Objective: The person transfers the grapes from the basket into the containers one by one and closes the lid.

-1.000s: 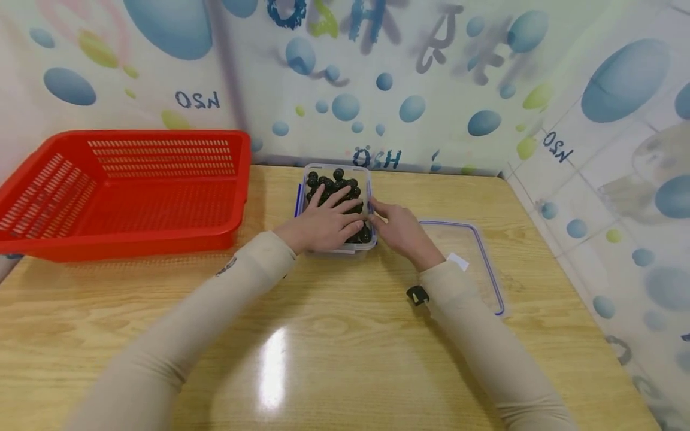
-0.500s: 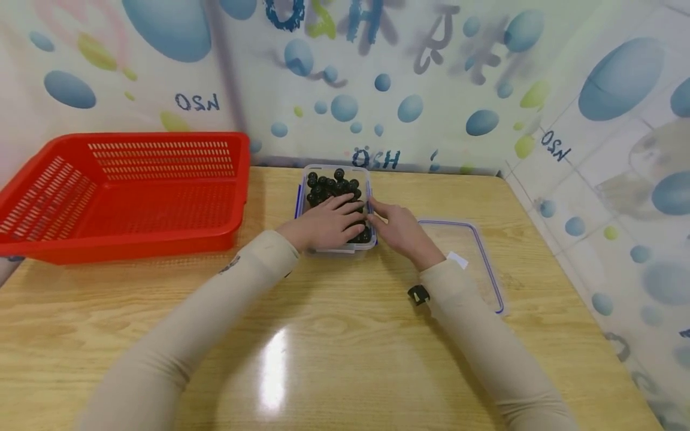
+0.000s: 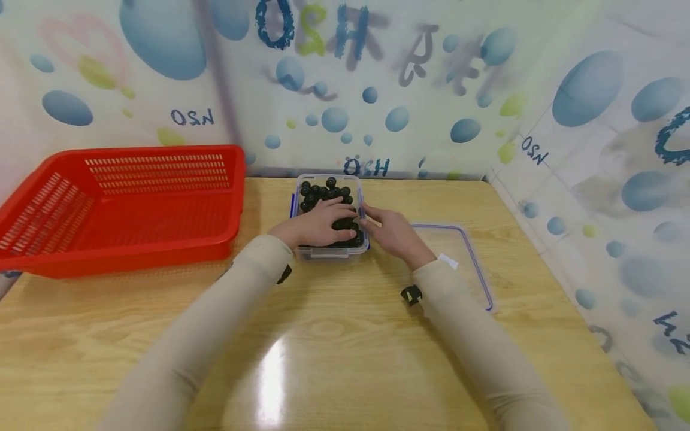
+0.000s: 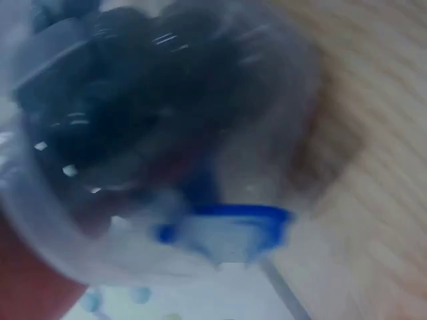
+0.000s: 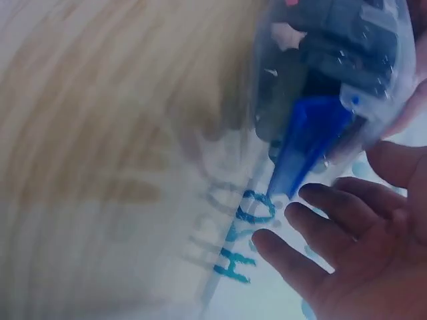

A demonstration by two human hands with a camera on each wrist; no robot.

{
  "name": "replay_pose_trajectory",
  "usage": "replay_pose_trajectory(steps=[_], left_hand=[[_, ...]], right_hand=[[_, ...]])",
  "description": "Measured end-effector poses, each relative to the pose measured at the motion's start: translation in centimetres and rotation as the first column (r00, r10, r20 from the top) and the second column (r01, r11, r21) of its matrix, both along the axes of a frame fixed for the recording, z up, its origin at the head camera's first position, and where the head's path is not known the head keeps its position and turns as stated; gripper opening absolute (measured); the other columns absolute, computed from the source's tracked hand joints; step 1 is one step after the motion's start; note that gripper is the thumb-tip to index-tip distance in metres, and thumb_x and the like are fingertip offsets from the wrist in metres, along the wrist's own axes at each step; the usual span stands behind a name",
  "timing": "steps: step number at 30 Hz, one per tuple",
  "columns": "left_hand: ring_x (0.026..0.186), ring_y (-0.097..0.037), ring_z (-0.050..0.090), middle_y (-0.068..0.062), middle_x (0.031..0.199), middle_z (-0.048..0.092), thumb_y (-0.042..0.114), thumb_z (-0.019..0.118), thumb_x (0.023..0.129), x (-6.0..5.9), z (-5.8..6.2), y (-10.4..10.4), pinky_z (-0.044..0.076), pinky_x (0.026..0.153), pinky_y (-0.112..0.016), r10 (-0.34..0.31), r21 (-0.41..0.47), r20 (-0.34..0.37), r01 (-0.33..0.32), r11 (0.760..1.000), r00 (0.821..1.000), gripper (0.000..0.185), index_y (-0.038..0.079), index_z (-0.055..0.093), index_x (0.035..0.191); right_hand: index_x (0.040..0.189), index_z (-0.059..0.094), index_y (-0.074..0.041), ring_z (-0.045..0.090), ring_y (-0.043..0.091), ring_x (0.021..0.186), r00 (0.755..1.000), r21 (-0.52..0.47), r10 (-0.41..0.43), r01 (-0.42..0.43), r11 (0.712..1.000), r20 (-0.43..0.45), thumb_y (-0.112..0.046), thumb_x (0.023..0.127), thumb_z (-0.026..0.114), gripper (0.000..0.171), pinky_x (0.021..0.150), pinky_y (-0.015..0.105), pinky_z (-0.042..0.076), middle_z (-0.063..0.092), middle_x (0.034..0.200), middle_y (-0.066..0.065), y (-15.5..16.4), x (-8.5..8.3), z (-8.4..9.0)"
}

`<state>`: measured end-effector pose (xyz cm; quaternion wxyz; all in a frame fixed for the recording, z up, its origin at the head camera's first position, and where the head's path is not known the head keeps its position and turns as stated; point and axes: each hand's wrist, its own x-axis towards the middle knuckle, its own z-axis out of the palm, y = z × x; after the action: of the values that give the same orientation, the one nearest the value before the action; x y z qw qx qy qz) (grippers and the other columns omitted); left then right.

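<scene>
Behind the wood-grain table (image 3: 329, 347) hangs a pale wall covering (image 3: 415, 152) printed with blue and green spots and letters. Near the table's back edge, just in front of that covering, sits a clear plastic container (image 3: 330, 254), filled with dark, glossy round balls (image 3: 323, 193). A blue latch (image 5: 310, 137) shows at its side in the right wrist view. The left hand (image 3: 323, 222) lies over the balls, its fingers relaxed and gripping nothing visible. The right hand (image 3: 396, 233) is at the container's right side, fingers loosely extended and spread; whether they touch the wall, I cannot tell. Beyond it, a clear lid (image 3: 468, 272) edged in blue lies on the table, partly covered by the right sleeve (image 3: 474, 335), near a white slip (image 3: 448, 261). Left of the container stands a red slotted basket (image 3: 145, 256).
</scene>
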<state>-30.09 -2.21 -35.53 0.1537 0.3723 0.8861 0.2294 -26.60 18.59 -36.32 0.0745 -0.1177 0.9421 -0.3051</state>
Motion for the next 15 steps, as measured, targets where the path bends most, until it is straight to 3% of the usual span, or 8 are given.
replay_pose_trajectory(steps=[2, 5, 8, 10, 11, 15], left_hand=[[0.148, -0.030, 0.007, -0.012, 0.158, 0.027, 0.039, 0.050, 0.103, 0.6, 0.6, 0.2, 0.008, 0.117, -0.051, 0.047, 0.043, -0.038, -0.045, 0.998, 0.998, 0.057, 0.007, 0.041, 0.149], [0.139, -0.026, 0.031, -0.011, 0.147, 0.043, 0.033, 0.051, 0.103, 2.5, 1.8, 1.6, 0.030, 0.111, -0.044, 0.170, 0.199, -0.094, -0.149, 0.969, 0.981, 0.048, 0.006, 0.050, 0.142], [0.110, -0.019, 0.056, -0.007, 0.119, 0.060, 0.022, 0.053, 0.102, 5.0, 2.8, 4.0, 0.049, 0.090, -0.034, 0.259, 0.357, -0.056, -0.223, 0.907, 0.964, 0.033, 0.005, 0.058, 0.130], [0.092, -0.016, 0.060, -0.005, 0.105, 0.063, 0.016, 0.055, 0.100, 6.3, 2.8, 6.1, 0.051, 0.076, -0.029, 0.264, 0.388, 0.015, -0.249, 0.887, 0.964, 0.030, 0.003, 0.059, 0.126], [0.087, -0.015, 0.060, -0.005, 0.103, 0.063, 0.016, 0.055, 0.099, 6.8, 2.6, 7.1, 0.051, 0.071, -0.028, 0.255, 0.369, 0.062, -0.259, 0.892, 0.965, 0.032, 0.001, 0.057, 0.128], [0.072, -0.013, 0.055, -0.007, 0.099, 0.062, 0.019, 0.057, 0.098, 7.8, 0.6, 10.6, 0.047, 0.062, -0.024, 0.171, 0.197, 0.196, -0.210, 0.958, 0.966, 0.031, 0.002, 0.057, 0.125]], right_hand=[[0.154, 0.033, -0.013, 0.038, 0.033, 0.137, 1.000, 0.008, -0.003, 0.003, 1.000, -0.006, -0.034, 0.106, 0.045, 0.054, 0.109, 0.049, 0.033, 0.038, 0.152, 0.010, 0.8, 0.3, 0.6], [0.153, 0.033, -0.008, 0.041, 0.034, 0.135, 0.999, 0.006, -0.028, 0.028, 1.000, -0.027, -0.035, 0.106, 0.043, 0.055, 0.108, 0.050, 0.034, 0.040, 0.151, 0.012, 3.3, 1.2, 2.0], [0.151, 0.037, -0.002, 0.046, 0.037, 0.129, 0.995, 0.023, -0.080, 0.082, 0.996, -0.062, -0.032, 0.106, 0.044, 0.054, 0.104, 0.052, 0.038, 0.048, 0.144, 0.018, 7.0, 2.6, 3.3], [0.147, 0.041, 0.002, 0.051, 0.040, 0.123, 0.987, 0.059, -0.131, 0.137, 0.989, -0.091, -0.028, 0.106, 0.045, 0.051, 0.099, 0.054, 0.041, 0.053, 0.136, 0.024, 9.6, 3.7, 3.4], [0.144, 0.043, 0.005, 0.052, 0.042, 0.120, 0.984, 0.086, -0.152, 0.160, 0.983, -0.094, -0.026, 0.106, 0.045, 0.050, 0.097, 0.056, 0.043, 0.055, 0.133, 0.027, 10.8, 4.3, 3.3], [0.136, 0.044, 0.015, 0.054, 0.050, 0.111, 0.975, 0.226, -0.224, 0.222, 0.948, -0.018, -0.020, 0.104, 0.044, 0.047, 0.088, 0.058, 0.046, 0.053, 0.124, 0.037, 14.7, 6.4, 1.5]])
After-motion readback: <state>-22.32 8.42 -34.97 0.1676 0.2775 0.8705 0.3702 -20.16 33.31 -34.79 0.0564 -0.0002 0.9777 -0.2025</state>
